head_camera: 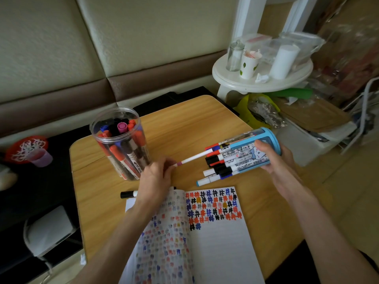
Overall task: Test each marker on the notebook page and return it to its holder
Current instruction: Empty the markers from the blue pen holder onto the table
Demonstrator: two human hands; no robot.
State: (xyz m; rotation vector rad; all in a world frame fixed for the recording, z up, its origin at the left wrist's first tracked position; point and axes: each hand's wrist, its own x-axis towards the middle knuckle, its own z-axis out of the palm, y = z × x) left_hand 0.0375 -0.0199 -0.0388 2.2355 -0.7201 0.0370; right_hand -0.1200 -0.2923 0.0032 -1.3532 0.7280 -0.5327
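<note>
Head view. Table (pixel 184 124): wooden, rounded corners, its far edge running from 10 to 1 o'clock. Bare wood lies at 12 o'clock, between the two holders and the far edge. A narrower strip is free at 9 o'clock, left of the notebook (pixel 221 242).

Counts:
- **Notebook:** one, open at 6 o'clock, with rows of coloured test marks (pixel 213 208) filling the top of its right page.
- **Holders:** two. A clear jar (pixel 121 144) stands upright at 10 o'clock, near the left edge, packed with markers too crowded to count. A blue holder (pixel 268 136) lies tipped on its side at 3 o'clock, near the right edge, mouth toward the jar. Roughly ten marker ends fan out of it; the exact number cannot be told.
- **Loose marker:** one, black-capped (pixel 128 194), lying flat at 8 o'clock, partly under the left wrist.

Left hand (pixel 155 179): back upward, fingers curled, pinching the near end of a slim white marker (pixel 194 157) with a purple band. This marker slants up toward 2 o'clock, its far end among those in the blue holder.

Right hand (pixel 272 158): wrapped around the blue holder's body, thumb on top, fingers below.
</note>
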